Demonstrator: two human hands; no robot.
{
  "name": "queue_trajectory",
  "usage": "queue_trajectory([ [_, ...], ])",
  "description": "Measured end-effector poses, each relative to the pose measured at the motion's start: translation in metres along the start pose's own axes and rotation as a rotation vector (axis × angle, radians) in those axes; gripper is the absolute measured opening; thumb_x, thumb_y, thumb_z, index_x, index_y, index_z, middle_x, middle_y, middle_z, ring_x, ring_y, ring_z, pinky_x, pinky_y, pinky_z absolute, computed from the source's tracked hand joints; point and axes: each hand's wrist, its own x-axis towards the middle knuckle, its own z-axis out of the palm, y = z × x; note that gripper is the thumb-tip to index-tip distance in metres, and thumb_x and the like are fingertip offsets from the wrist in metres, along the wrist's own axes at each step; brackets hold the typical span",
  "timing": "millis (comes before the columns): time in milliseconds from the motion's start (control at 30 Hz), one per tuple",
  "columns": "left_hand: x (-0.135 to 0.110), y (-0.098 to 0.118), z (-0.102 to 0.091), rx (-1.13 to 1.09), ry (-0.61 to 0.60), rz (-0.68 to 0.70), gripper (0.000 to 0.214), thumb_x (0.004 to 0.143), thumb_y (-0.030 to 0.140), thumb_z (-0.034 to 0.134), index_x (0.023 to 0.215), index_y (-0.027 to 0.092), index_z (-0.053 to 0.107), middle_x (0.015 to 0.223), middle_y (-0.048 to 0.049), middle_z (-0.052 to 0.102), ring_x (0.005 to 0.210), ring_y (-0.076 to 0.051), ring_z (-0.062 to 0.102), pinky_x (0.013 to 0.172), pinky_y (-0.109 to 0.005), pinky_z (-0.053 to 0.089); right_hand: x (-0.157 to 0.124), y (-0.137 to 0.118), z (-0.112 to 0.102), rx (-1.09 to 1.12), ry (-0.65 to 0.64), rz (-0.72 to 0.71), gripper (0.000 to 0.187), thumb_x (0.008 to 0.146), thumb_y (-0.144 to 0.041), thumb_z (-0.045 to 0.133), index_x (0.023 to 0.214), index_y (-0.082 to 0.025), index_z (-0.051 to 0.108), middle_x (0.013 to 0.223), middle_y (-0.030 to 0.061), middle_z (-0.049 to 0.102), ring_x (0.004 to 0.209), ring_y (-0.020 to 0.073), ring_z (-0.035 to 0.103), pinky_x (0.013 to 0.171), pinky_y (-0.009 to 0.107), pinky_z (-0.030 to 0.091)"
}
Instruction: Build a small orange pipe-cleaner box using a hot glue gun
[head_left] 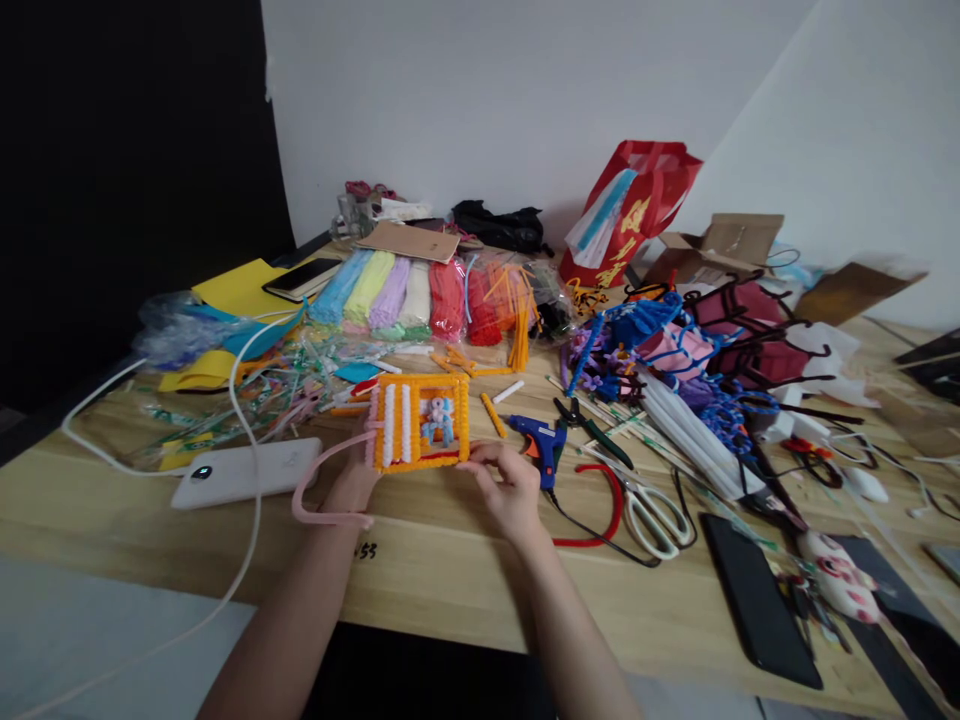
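Note:
An orange pipe-cleaner frame (459, 420) is held up above the table, with white stripes on its left part and a small blue-and-pink figure (437, 422) in its window. My left hand (358, 478) grips it from behind on the left side; most of those fingers are hidden by it. A long pink pipe cleaner (304, 490) curves out from the left edge and hangs over my left wrist. My right hand (510, 488) pinches the frame's lower right corner between thumb and fingers.
A blue glue gun (549, 445), green-handled pliers (600, 435) and white scissors (656, 520) lie to the right. Bundled pipe cleaners (390, 290) stand behind. A white power bank (247, 472) with a cable is at left, a black phone (759, 600) at front right.

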Motion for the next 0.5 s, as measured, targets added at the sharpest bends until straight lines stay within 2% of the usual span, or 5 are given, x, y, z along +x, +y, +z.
queue_trajectory([
  [133, 0.0044, 0.0017, 0.0015, -0.291, 0.022, -0.116, 0.060, 0.093, 0.016, 0.005, 0.138, 0.014, 0.045, 0.126, -0.0191, 0.060, 0.129, -0.028, 0.049, 0.111, -0.059, 0.027, -0.0001, -0.0003, 0.0001, 0.013, -0.024, 0.038, 0.017, 0.083, -0.030, 0.068, 0.096, -0.020, 0.064, 0.083, 0.0054, 0.070, 0.069, 0.0155, 0.067, 0.066, 0.027, 0.057],
  [300, 0.0071, 0.0035, 0.0020, -0.546, 0.043, -0.231, 0.063, 0.096, 0.033, 0.004, 0.127, 0.016, 0.056, 0.113, -0.0178, 0.066, 0.125, -0.028, 0.054, 0.115, -0.058, 0.018, 0.0006, -0.0014, -0.0018, 0.009, -0.052, 0.069, 0.008, 0.083, -0.027, 0.067, 0.087, -0.021, 0.065, 0.076, 0.0034, 0.068, 0.067, 0.0154, 0.064, 0.063, 0.027, 0.053],
  [500, 0.0067, 0.0020, 0.0016, -0.710, 0.056, -0.297, 0.057, 0.093, 0.041, 0.016, 0.114, 0.015, 0.062, 0.101, -0.0163, 0.069, 0.125, -0.031, 0.053, 0.115, -0.060, 0.005, -0.0009, 0.0026, 0.0021, 0.199, -0.033, 0.261, 0.022, 0.074, -0.027, 0.076, 0.091, -0.022, 0.062, 0.078, 0.0023, 0.066, 0.068, 0.0154, 0.063, 0.065, 0.028, 0.053],
])
